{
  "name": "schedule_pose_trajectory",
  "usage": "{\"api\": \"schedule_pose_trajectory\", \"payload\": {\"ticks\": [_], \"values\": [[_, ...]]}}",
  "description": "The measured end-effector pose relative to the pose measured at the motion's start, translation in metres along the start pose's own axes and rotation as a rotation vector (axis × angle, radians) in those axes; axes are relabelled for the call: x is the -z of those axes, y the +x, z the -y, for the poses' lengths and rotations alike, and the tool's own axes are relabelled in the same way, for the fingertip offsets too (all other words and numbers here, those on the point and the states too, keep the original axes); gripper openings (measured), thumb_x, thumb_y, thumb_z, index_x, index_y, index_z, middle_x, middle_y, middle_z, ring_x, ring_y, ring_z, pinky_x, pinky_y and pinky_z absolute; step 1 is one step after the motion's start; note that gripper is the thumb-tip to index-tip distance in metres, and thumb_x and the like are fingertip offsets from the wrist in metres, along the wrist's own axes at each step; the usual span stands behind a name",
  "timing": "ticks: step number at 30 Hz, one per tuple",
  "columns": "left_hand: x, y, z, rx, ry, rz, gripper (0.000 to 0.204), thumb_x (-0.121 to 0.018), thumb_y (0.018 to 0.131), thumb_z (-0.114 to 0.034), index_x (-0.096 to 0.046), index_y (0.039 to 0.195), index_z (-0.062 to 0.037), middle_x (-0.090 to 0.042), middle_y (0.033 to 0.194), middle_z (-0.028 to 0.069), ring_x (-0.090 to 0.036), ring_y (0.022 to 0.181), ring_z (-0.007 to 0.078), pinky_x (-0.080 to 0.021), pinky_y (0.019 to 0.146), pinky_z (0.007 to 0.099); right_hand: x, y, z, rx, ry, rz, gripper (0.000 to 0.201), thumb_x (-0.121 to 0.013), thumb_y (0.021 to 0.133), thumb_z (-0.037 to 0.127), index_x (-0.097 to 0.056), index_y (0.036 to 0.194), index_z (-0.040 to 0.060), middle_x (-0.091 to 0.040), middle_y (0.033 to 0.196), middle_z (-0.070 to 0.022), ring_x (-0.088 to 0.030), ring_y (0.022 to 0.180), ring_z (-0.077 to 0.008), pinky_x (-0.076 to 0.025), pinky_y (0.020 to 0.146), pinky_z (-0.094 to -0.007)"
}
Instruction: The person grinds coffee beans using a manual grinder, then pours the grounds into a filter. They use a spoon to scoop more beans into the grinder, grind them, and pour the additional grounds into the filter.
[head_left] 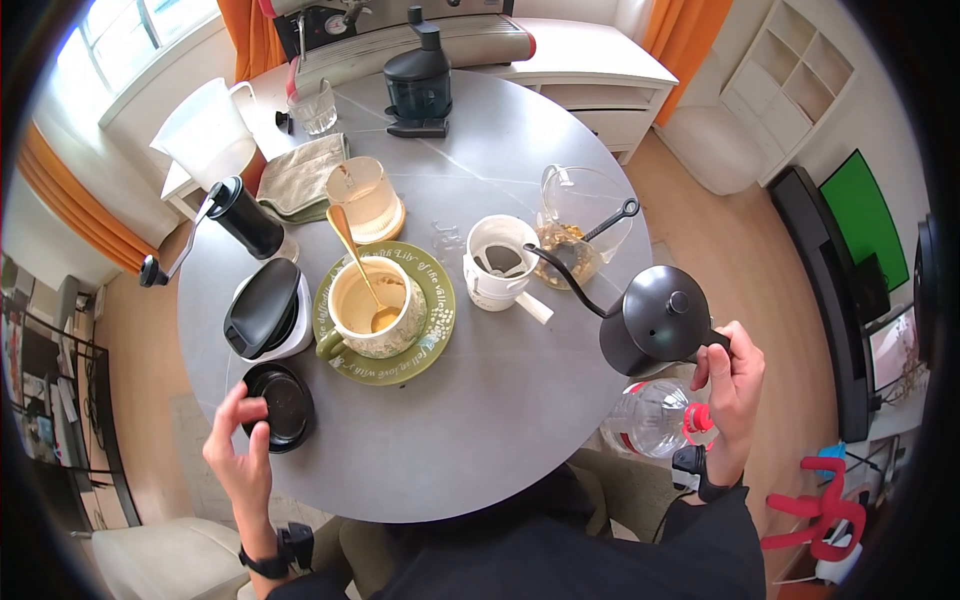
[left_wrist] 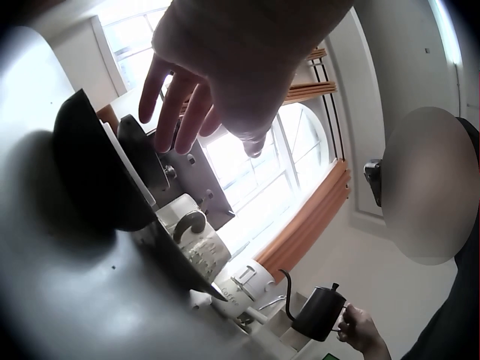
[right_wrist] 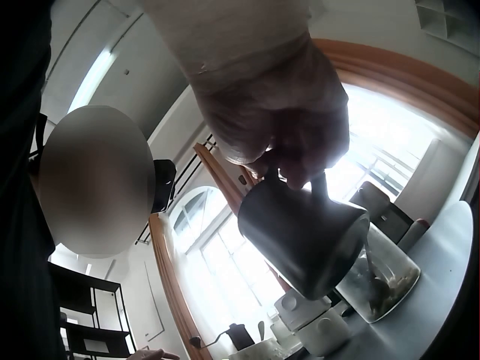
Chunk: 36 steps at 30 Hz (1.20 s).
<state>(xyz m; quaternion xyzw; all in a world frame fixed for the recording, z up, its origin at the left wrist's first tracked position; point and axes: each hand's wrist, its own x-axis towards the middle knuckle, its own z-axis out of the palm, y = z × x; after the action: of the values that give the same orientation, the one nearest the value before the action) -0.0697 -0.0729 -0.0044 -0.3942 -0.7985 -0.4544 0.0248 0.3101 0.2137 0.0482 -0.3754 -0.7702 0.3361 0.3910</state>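
2 hands, well apart: the right hand (head_left: 735,385) is clamped on the black kettle (head_left: 650,320), held up at the right side of the counter (head_left: 450,450), spout near the white mug (head_left: 485,290). Left hand (head_left: 240,445) hangs loose by the black dish (head_left: 285,410), gripping nothing. Looks like the pouring step to me, so next move calls for a slow, steady tilt imo.

Left grip (left_wrist: 221,67) at twelve o'clock, fingers extended, aimed toward seven, near black dish (left_wrist: 94,172) at nine. Dish on grey surface (left_wrist: 64,300), which fills eight. Patterned mug (left_wrist: 210,251) at seven, curved handle toward camera, over dark plate (left_wrist: 176,266), seen edge-on. White lettered cup (left_wrist: 238,295) at six. Black gooseneck kettle (left_wrist: 319,313) at five, handle held by right grip (left_wrist: 361,330). Orange curtain (left_wrist: 300,221) at four.
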Motion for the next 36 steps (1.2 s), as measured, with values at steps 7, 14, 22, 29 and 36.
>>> {"api": "schedule_pose_trajectory", "payload": {"ticks": [7, 14, 22, 29, 36], "values": [[0.003, -0.039, 0.006, 0.108, -0.034, -0.075, 0.029, -0.060, 0.093, -0.025, -0.065, 0.099, 0.0025, -0.067, 0.074, 0.0083, -0.063, 0.070, 0.0144, -0.048, 0.067, 0.0259, 0.010, 0.016, 0.010, 0.062, -0.133, 0.039, 0.038, -0.057, 0.095, 0.034, -0.049, 0.076, 0.0020, -0.048, 0.055, 0.0003, -0.048, 0.045, -0.0058, -0.035, 0.043, -0.0203], [-0.002, -0.043, 0.004, 0.114, -0.042, -0.049, 0.029, -0.059, 0.093, -0.025, -0.066, 0.096, 0.0023, -0.067, 0.073, 0.0083, -0.063, 0.070, 0.0146, -0.048, 0.067, 0.0262, 0.009, 0.025, 0.022, 0.106, -0.199, 0.046, 0.039, -0.060, 0.094, 0.034, -0.048, 0.074, 0.0025, -0.047, 0.053, 0.0004, -0.049, 0.044, -0.0063, -0.033, 0.042, -0.0218], [-0.005, -0.041, 0.001, 0.104, -0.031, -0.033, 0.026, -0.060, 0.093, -0.023, -0.067, 0.094, 0.0024, -0.067, 0.073, 0.0086, -0.062, 0.069, 0.0148, -0.047, 0.067, 0.0261, 0.011, 0.032, 0.031, 0.126, -0.270, 0.039, 0.038, -0.062, 0.092, 0.033, -0.049, 0.075, 0.0013, -0.044, 0.058, -0.0018, -0.041, 0.051, -0.0088, -0.031, 0.047, -0.0253], [-0.007, -0.039, -0.002, 0.108, -0.044, -0.031, 0.026, -0.060, 0.093, -0.022, -0.067, 0.093, 0.0028, -0.067, 0.073, 0.0087, -0.063, 0.069, 0.0150, -0.048, 0.067, 0.0260, 0.011, 0.035, 0.039, 0.147, -0.303, 0.043, 0.036, -0.063, 0.092, 0.031, -0.050, 0.076, 0.0006, -0.045, 0.059, -0.0023, -0.041, 0.051, -0.0091, -0.031, 0.047, -0.0250], [-0.009, -0.037, -0.004, 0.110, -0.028, 0.001, 0.025, -0.061, 0.092, -0.021, -0.067, 0.092, 0.0032, -0.067, 0.072, 0.0083, -0.064, 0.069, 0.0148, -0.048, 0.066, 0.0257, 0.011, 0.036, 0.041, 0.164, -0.325, 0.042, 0.036, -0.063, 0.092, 0.030, -0.051, 0.077, 0.0003, -0.044, 0.058, -0.0020, -0.041, 0.051, -0.0090, -0.030, 0.047, -0.0254]]}}
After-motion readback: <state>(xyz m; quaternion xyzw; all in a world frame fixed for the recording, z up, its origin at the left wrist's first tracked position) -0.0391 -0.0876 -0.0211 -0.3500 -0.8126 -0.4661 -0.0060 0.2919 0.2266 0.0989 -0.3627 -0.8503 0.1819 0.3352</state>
